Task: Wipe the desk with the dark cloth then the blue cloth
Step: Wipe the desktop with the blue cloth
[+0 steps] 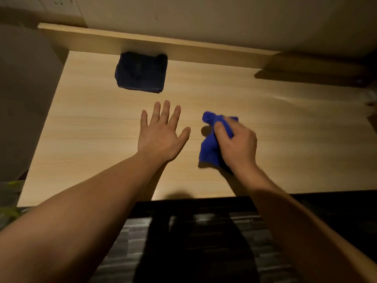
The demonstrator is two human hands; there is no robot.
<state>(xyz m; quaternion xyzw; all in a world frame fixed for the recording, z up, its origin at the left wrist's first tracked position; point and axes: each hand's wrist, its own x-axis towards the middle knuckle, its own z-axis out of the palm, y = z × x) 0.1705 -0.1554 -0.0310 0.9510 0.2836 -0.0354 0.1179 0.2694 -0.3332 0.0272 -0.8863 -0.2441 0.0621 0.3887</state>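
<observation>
A light wooden desk point(91, 127) fills the middle of the view. The dark cloth point(140, 72) lies folded in a square at the desk's back, against the raised back board, with no hand on it. My right hand point(236, 144) is shut on the bright blue cloth point(210, 148), which is bunched up and hangs from my fingers down to the desk surface. My left hand point(161, 133) is flat, palm down, fingers spread, over the desk just left of the blue cloth and in front of the dark cloth.
A raised wooden back board point(163, 45) runs along the desk's far edge below a pale wall. A wooden shelf piece point(310, 72) juts in at the back right. Dark patterned floor point(193, 231) lies below the desk's front edge.
</observation>
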